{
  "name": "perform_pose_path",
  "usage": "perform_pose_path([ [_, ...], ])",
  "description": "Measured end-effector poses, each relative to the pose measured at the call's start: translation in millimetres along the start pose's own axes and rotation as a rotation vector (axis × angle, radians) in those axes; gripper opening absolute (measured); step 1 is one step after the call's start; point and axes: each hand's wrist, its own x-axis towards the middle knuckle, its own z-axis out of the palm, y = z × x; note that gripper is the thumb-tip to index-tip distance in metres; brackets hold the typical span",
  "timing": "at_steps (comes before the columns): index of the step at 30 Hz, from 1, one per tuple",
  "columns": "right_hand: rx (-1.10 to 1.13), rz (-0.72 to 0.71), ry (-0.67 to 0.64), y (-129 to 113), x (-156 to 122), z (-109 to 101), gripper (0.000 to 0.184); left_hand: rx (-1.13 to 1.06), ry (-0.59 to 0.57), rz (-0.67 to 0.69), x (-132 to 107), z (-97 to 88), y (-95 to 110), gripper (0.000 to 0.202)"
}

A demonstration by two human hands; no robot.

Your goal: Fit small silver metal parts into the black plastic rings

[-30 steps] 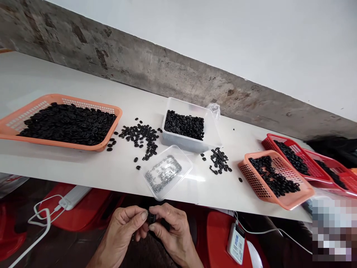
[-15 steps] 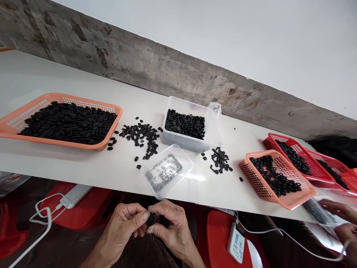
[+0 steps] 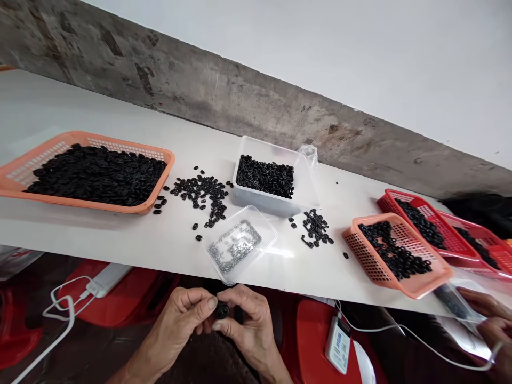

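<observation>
Just below the table's front edge, a small black oval plastic piece (image 3: 223, 310) is held between my two hands. My left hand (image 3: 186, 320) pinches it from the left with thumb and finger. On its other side, my right hand (image 3: 250, 322) grips it with thumb and fingertips curled round. Its far side is hidden by the fingers. Nearest to the hands is a clear shallow tray (image 3: 267, 241) of tiny metal pieces, overhanging the table edge slightly. Behind it lie loose black oval pieces (image 3: 204, 191) and a white plastic box (image 3: 260, 202) of small black parts.
An orange basket (image 3: 80, 205) full of black ovals stands at left. Rightward are loose black parts (image 3: 316, 228), another orange basket (image 3: 414, 290) and red baskets (image 3: 460, 250). Another person's hands (image 3: 494, 320) hold a clear bag. Below are red stools (image 3: 312, 341), a power bank (image 3: 339, 344) and white cables.
The black piece has turned slightly in my fingers and both hands have shifted a little. At far right, the other person's hands and the bag have moved slightly.
</observation>
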Motion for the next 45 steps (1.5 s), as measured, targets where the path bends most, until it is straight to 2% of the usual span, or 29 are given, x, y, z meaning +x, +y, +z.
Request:
perform_pose_path([
  [4, -0.022, -0.005, 0.045, 4.0, -2.7, 0.5, 0.027, -0.049, -0.006, 0.004, -2.3, 3.3, -0.2, 0.032],
  [10, -0.084, -0.042, 0.047, 2.3, -3.9, 2.3, 0.022, -0.068, 0.026, -0.023, -0.5, 6.1, 1.6, 0.026],
  [13, -0.098, -0.021, -0.006, -0.6, -4.9, -0.6, 0.026, -0.057, 0.012, -0.029, 1.6, 3.6, 2.7, 0.024],
  [17, -0.115, -0.008, -0.121, -4.5, -6.2, -6.4, 0.042, 0.021, -0.048, -0.063, 4.0, -2.9, 7.6, 0.021],
  [20, -0.140, -0.011, -0.161, -7.4, -5.6, -8.1, 0.039, 0.077, -0.098, -0.081, 4.7, -6.6, 12.5, 0.024],
  [26, -0.183, -0.068, -0.121, -3.4, -7.8, -7.5, 0.032, 0.052, -0.108, -0.076, 4.7, -3.3, 14.8, 0.028],
  [32, -0.188, -0.129, -0.060, 7.9, -11.4, -7.6, 0.035, 0.002, -0.108, -0.065, 0.5, 1.5, 11.1, 0.042],
  [41, -0.280, -0.183, -0.059, 6.7, -9.5, -4.5, 0.031, -0.089, -0.054, -0.135, -4.8, -4.1, 2.0, 0.024],
  [45, -0.312, -0.178, -0.080, 6.7, -10.8, -3.8, 0.032, -0.086, -0.060, -0.132, -5.3, -4.2, 1.4, 0.022],
])
